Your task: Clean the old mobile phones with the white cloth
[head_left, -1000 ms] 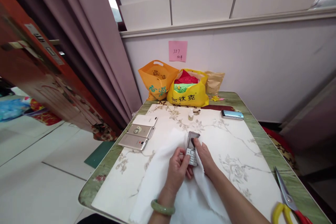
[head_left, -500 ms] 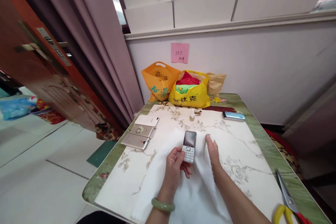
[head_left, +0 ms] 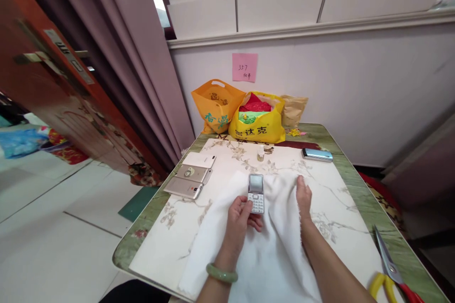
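A silver keypad phone (head_left: 256,194) is gripped by my left hand (head_left: 239,215), thumb over its lower keys and fingers behind. Its screen and buttons face up toward me. Beneath it a white cloth (head_left: 263,265) is spread over the table's front. My right hand (head_left: 304,196) pinches the right edge of that cloth and lifts it into a fold, apart from the phone. A green bangle (head_left: 222,273) circles my left wrist.
Smartphones (head_left: 190,173) lie face down at left. A blue phone (head_left: 317,155) lies far right, a small bottle (head_left: 260,154) mid-back. Scissors (head_left: 389,265) rest near the right edge. An orange bag (head_left: 217,106), a yellow bag (head_left: 258,128) and a brown paper bag (head_left: 294,111) stand behind.
My right hand has moved right, drawing the cloth's edge away from the phone. The phone in my left hand has turned slightly and shifted a little upward in view.
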Demonstrator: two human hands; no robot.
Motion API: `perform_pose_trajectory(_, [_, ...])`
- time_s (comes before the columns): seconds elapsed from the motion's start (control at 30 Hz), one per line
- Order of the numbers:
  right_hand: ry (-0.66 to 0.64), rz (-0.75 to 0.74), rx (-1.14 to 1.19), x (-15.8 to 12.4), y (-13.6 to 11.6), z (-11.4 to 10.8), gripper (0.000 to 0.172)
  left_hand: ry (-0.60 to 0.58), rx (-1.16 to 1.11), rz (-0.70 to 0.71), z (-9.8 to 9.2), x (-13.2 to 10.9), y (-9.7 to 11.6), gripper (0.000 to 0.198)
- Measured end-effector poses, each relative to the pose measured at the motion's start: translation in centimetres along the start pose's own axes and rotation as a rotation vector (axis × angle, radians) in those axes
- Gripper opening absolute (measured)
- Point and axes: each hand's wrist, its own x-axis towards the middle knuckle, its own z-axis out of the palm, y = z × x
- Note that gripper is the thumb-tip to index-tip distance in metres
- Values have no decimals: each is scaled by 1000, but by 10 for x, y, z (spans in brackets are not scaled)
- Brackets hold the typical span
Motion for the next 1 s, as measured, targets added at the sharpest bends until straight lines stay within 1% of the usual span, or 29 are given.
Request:
perform_pose_trajectory(0.1, [-59,47,29,-5,-4,6,50,55,-33,-14,3,8,-1,40])
perform_pose_trajectory(0.17, [-37,81,38,-3,-5,5,51,76,-105,-12,3,14,0,39])
perform_pose_trajectory(0.27, [27,129,49,4,-6,-2,51,55,-246,-27,2,25,7,34])
perform_pose_trajectory(0.37, [19,167,81,7,-8,-6,49,38,-311,0,-2,38,21,30])
perform_pose_trajectory(0.43, [5,163,101,7,-7,-6,48,39,-242,57,-6,48,32,29])
perform_pose_trajectory(0.47, [2,154,108,6,-7,-5,48,72,-171,90,-8,54,36,29])
perform_pose_trajectory(0.5, [2,145,113,6,-6,-5,48,94,-81,97,-10,60,40,30])
perform_pose_trajectory(0.57, [3,126,116,7,-3,-4,48,163,107,63,-15,70,42,31])
perform_pose_trajectory(0.6, [3,119,114,8,-2,-4,49,178,138,53,-16,75,40,30])
perform_pose_trajectory(0.7, [5,105,106,11,2,-4,49,207,185,49,-20,83,30,28])
perform_pose_trajectory(0.8, [2,111,92,13,4,-4,49,244,214,87,-26,89,25,27])
perform_pose_trajectory(0.87, [3,85,74,13,3,-4,48,298,234,142,-32,94,30,26])
perform_pose_trajectory(0.93, [-2,47,46,12,1,-3,48,375,254,220,-38,98,40,24])
perform_pose_trajectory(1.0, [-25,18,14,10,-2,-2,49,449,262,301,-39,98,50,23])
